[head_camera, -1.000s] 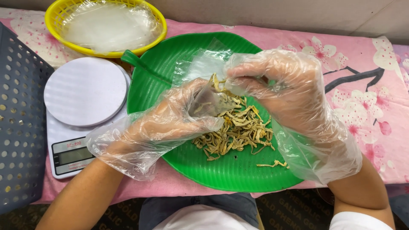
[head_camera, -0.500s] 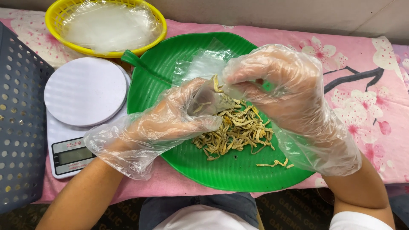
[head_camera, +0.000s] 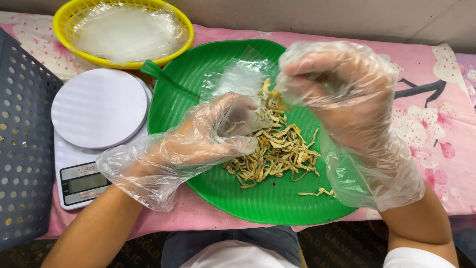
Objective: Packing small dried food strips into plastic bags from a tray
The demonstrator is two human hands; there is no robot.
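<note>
A green leaf-shaped plate (head_camera: 208,74) holds a pile of thin yellowish dried strips (head_camera: 277,154). Both my hands wear loose clear plastic gloves. My left hand (head_camera: 198,141) grips a small clear plastic bag (head_camera: 238,82) at the pile's left edge, with a few strips inside it. My right hand (head_camera: 342,94) hovers above the pile and pinches a few strips at the bag's mouth. Several loose strips (head_camera: 317,192) lie apart near the plate's front right.
A white digital kitchen scale (head_camera: 94,124) sits left of the plate. A yellow basket (head_camera: 64,20) lined with clear plastic stands behind it. A dark perforated crate (head_camera: 25,149) fills the left edge. A pink flowered cloth (head_camera: 441,99) covers the table.
My right hand has lifted from the pile with a pinch of strips and moved up toward the bag's mouth. My left hand stays on the bag.
</note>
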